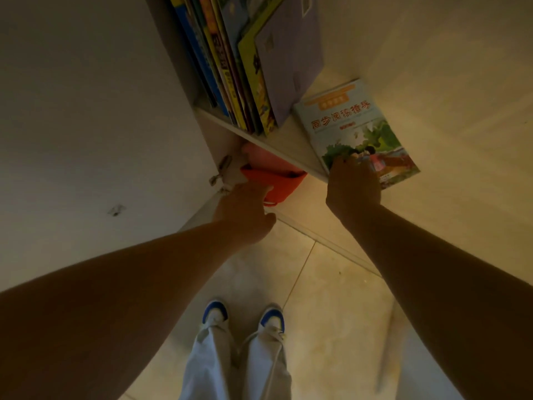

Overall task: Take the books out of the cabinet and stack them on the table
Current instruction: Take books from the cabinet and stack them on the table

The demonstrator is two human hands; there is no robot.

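Observation:
A row of thin books stands upright on a cabinet shelf, with a pale purple one at its right end. To the right a light-green book with red characters and a garden picture lies flat on the shelf. My right hand grips its near edge, fingers on the cover. My left hand reaches below the shelf and touches an orange fabric thing; its fingers look nearly straight.
The open white cabinet door fills the left side, with a hinge near my left hand. The cabinet's pale inner wall is on the right. Below are a tiled floor, my shoes and light trousers.

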